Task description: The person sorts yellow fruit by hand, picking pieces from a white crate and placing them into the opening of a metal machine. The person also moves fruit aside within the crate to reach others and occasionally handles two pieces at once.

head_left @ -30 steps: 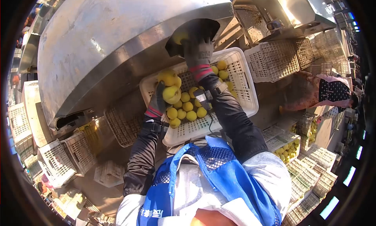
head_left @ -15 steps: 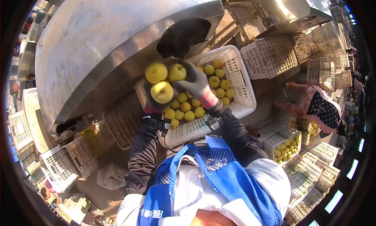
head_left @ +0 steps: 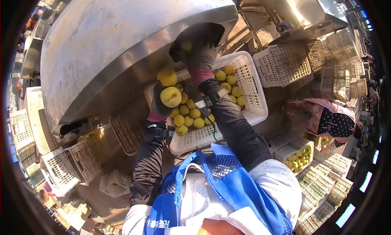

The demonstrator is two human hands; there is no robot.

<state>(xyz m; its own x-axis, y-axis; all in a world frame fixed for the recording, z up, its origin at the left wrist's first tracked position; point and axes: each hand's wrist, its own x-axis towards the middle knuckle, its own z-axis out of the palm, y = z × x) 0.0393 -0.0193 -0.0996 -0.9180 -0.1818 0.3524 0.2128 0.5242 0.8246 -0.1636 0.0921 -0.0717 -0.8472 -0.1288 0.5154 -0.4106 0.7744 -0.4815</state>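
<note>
My left hand point(head_left: 159, 101), in a grey glove, is closed around yellow fruit, with a large pale one point(head_left: 170, 96) in front and another yellow fruit point(head_left: 167, 77) just above it. My right hand point(head_left: 200, 58), gloved too, reaches up to a dark opening point(head_left: 205, 32) in the metal housing, its visible fingers stretched out. A dim greenish-yellow fruit point(head_left: 186, 45) shows in the shadow beside those fingers; I see no firm grip on it. Below both hands is a white plastic crate point(head_left: 259, 97) holding several smaller yellow fruits point(head_left: 198, 122).
A curved sheet-metal housing point(head_left: 110, 39) fills the upper left. Stacked white crates point(head_left: 281, 64) stand to the right, and more crates point(head_left: 61, 170) at lower left. A crate of yellow fruit point(head_left: 299, 157) sits at lower right, near a bent-over person point(head_left: 336, 119).
My right hand has left the fruit beside my left hand and moved up to the dark opening. My left hand stays over the crate's left end with its fruit.
</note>
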